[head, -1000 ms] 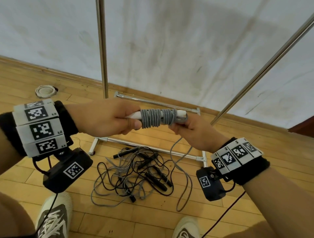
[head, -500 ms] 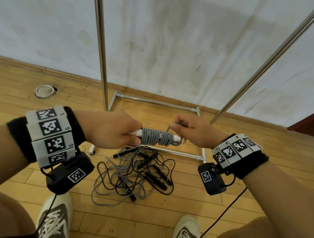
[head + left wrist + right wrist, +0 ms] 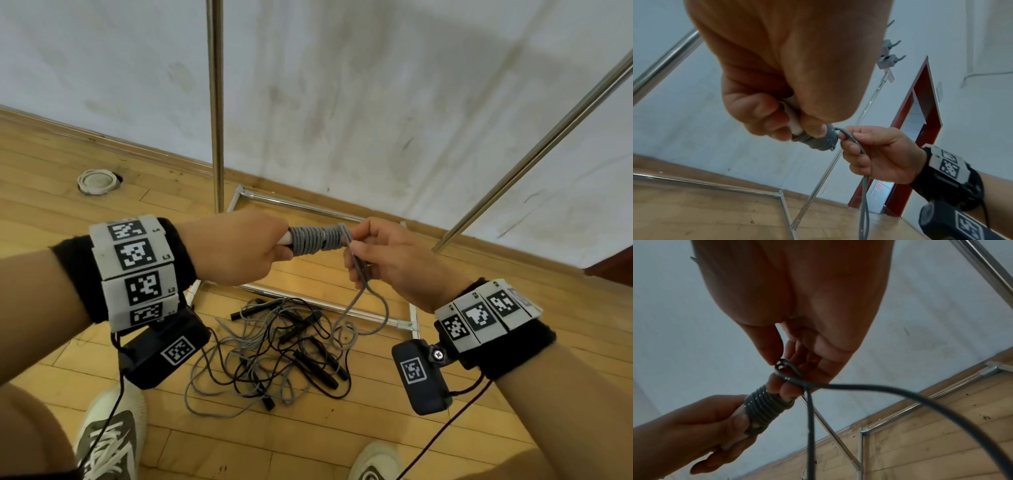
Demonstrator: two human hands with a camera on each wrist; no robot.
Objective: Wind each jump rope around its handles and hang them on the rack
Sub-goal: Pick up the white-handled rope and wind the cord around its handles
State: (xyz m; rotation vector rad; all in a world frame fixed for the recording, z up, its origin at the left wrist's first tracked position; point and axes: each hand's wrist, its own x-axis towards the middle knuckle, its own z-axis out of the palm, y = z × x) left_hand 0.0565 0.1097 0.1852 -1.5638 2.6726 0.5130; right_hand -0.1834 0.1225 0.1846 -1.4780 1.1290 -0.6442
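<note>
The grey jump rope (image 3: 317,238) was up in the air between our hands, in front of the metal rack (image 3: 215,102). Most of it was wound tight around its white handles (image 3: 285,240). Our left hand (image 3: 236,248) had its fingers curled around the handles. Our right hand (image 3: 394,260) pinched a loop of the loose grey cord (image 3: 859,387) right beside the coils. The rest of the cord hung down to the wooden floor (image 3: 342,438). We thought the cord was light, bendy and a bit springy, so it could slip loose. Best to hold the handles firmly and keep the cord pulled tight. More ropes lay in a tangled pile (image 3: 274,353) below.
</note>
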